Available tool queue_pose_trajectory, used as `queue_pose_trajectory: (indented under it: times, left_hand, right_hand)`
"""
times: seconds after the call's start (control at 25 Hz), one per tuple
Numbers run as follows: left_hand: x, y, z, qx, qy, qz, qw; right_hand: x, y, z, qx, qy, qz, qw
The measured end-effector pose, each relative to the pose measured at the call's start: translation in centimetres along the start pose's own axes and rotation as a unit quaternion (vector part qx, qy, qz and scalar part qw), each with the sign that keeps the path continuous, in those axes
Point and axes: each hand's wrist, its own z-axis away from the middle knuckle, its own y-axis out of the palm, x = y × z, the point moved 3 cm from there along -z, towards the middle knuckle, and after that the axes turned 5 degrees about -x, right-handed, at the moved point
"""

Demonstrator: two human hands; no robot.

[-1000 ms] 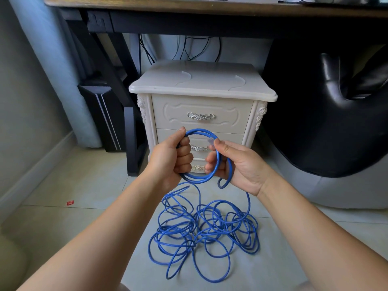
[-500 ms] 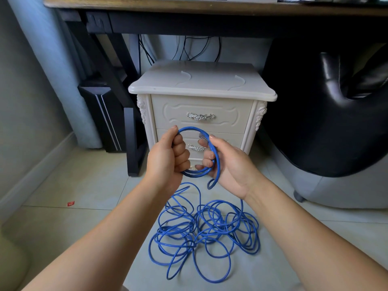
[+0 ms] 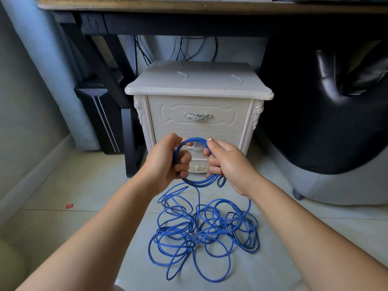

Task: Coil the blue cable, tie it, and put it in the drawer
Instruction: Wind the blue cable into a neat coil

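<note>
Hands, left (image 3: 165, 158) and right (image 3: 224, 162), grip blue cable (image 3: 201, 227) coil.

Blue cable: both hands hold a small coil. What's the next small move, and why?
Probably the right hand slides down the hanging strand and lays another loop into the grip of the left hand: only a few turns are wound, and most of the blue cable lies loose on the floor, too early to tie.

My left hand (image 3: 165, 160) grips the left side of a small loop of thin blue round cable (image 3: 190, 140), and my right hand (image 3: 226, 162) pinches its right side. Below the grip, the rest of the cable lies tangled on the floor. Behind the grip stands a cream carved nightstand (image 3: 197, 85).
</note>
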Motion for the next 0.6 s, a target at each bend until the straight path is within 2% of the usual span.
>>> queue_pose_trajectory:
  times: [0.08,0.16,0.24,0.32,0.4,0.48,0.52,0.6]
  left_hand:
    - [-0.4,0.2,-0.1,0.01,0.023,-0.136,0.99]
    - [-0.4,0.7,-0.2,0.029,0.074,-0.258,0.963]
    - [-0.2,1.1,-0.2,0.042,0.108,-0.292,0.949]
    - [-0.1,1.1,-0.2,0.066,0.112,-0.285,0.95]
    - [0.2,1.1,-0.3,0.092,0.101,-0.282,0.95]
    - [0.4,0.9,-0.4,0.088,0.108,-0.264,0.954]
    - [0.4,0.8,-0.5,0.068,0.12,-0.245,0.96]
    - [0.2,0.3,-0.7,0.01,0.143,-0.193,0.971]
  right_hand:
    - [0.3,-0.2,-0.1,-0.012,-0.029,0.13,0.991]
    - [1.1,-0.5,-0.1,-0.039,-0.068,0.235,0.969]
    - [1.8,-0.8,-0.1,-0.053,-0.108,0.282,0.952]
    - [1.9,-0.8,-0.2,-0.038,-0.127,0.302,0.944]
    - [1.4,-0.6,-0.3,-0.018,-0.107,0.265,0.958]
    - [0.6,-0.8,-0.6,0.009,-0.044,0.118,0.992]
    - [0.5,-1.1,-0.6,0.027,-0.013,0.046,0.998]
    - [0.3,-1.9,-0.5,0.06,0.024,-0.005,0.998]
